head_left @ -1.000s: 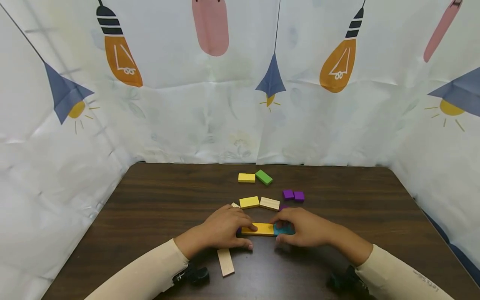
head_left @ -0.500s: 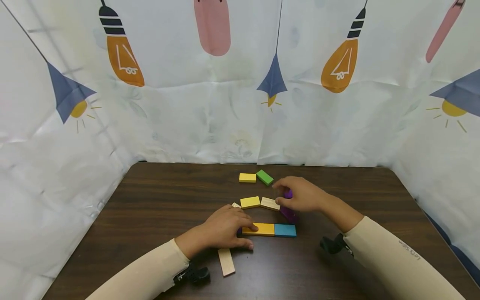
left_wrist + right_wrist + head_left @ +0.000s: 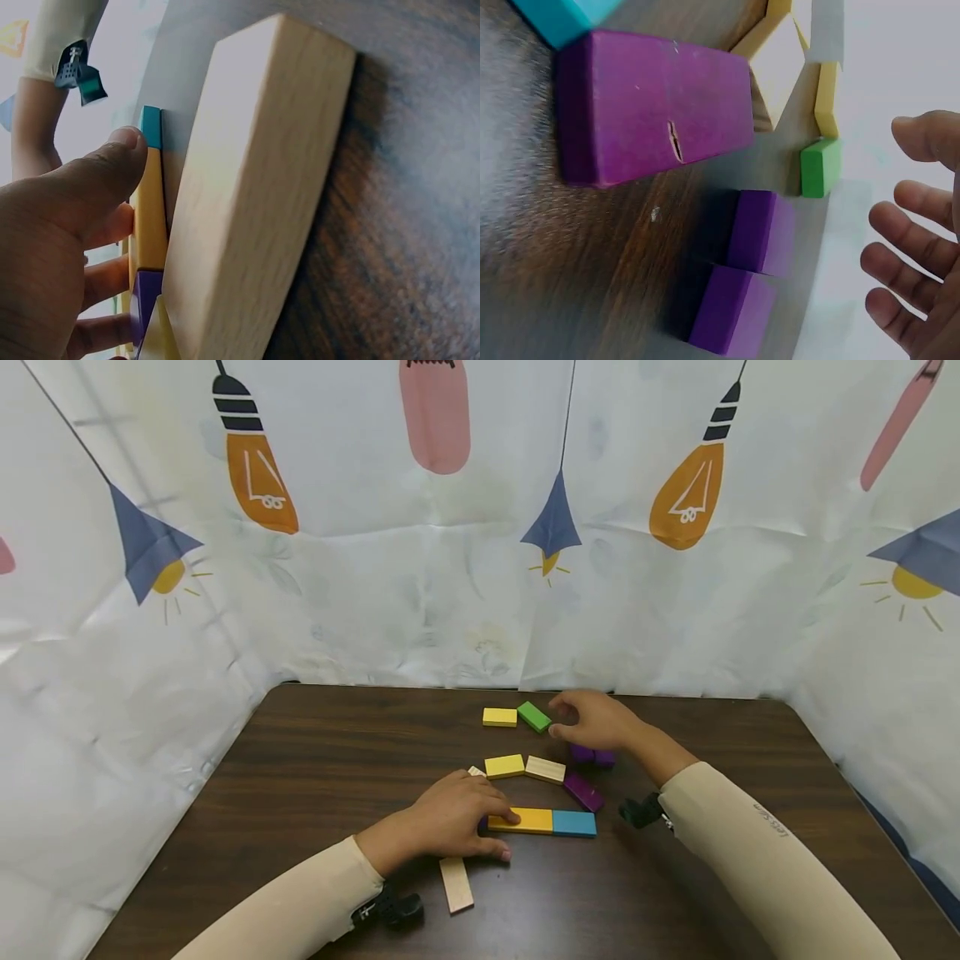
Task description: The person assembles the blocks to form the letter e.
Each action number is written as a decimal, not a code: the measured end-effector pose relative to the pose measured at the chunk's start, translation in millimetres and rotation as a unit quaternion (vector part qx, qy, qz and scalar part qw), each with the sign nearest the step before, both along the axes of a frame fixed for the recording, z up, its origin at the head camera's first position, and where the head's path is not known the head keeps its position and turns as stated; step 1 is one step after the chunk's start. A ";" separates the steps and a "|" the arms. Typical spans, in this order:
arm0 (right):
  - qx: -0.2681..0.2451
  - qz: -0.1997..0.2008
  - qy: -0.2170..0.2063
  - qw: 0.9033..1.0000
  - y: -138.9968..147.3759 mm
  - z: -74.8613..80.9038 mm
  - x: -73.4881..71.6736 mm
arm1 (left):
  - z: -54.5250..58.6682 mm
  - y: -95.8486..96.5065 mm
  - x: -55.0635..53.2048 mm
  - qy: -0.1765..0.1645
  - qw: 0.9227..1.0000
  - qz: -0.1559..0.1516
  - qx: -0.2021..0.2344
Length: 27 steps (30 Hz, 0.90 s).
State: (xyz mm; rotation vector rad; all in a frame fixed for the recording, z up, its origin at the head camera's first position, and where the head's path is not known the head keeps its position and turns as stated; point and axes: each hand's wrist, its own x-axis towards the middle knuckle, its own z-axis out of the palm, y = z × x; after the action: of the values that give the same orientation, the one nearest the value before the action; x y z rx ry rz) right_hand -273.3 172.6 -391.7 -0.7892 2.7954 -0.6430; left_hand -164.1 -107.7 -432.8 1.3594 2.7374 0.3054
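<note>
My left hand (image 3: pixel 450 814) rests over the left end of a flat row of blocks, its index fingertip on the orange block (image 3: pixel 534 821). A blue block (image 3: pixel 574 823) continues that row to the right, and a dark purple block (image 3: pixel 146 300) shows at its other end in the left wrist view. Beside the left hand, nearer me, lies a plain wooden block (image 3: pixel 457 885). My right hand (image 3: pixel 596 718) hovers just right of the green block (image 3: pixel 534 717), fingers apart and holding nothing. In the right wrist view a gap separates its fingers from the green block (image 3: pixel 819 169).
A yellow block (image 3: pixel 499 717) lies left of the green one. Another yellow block (image 3: pixel 504 767), a plain block (image 3: pixel 545 769) and a magenta-purple block (image 3: pixel 582 792) curve behind the row. Two small purple blocks (image 3: pixel 735 307) sit below the right hand. A printed white cloth (image 3: pixel 420 602) hangs behind the table.
My right hand has left the blue block and travelled away from me, past the purple blocks, to beside the green block. The magenta-purple block now lies angled behind the blue one. My left hand stays put.
</note>
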 end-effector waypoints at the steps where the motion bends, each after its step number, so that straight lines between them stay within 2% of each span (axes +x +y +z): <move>1: 0.000 -0.005 -0.004 1.000 -0.9 -0.8 -1.8 | 0.4 0.2 0.2 -0.001 1.000 0.000 0.000; 14: 0.017 -0.031 -0.020 0.999 -11.0 -18.2 -19.6 | 1.1 -0.6 -0.5 -0.002 1.000 0.001 -0.008; 27: 0.064 -0.049 -0.013 0.997 -24.9 -32.9 -31.0 | 1.1 -0.1 -0.5 -0.007 1.000 0.004 -0.009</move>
State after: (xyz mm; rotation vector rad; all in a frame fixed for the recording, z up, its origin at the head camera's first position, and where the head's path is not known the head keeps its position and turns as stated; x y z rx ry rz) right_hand -304.3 147.7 -424.6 -0.6181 2.8325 -0.4805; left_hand -164.6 -107.8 -431.7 1.3365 2.7285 0.2883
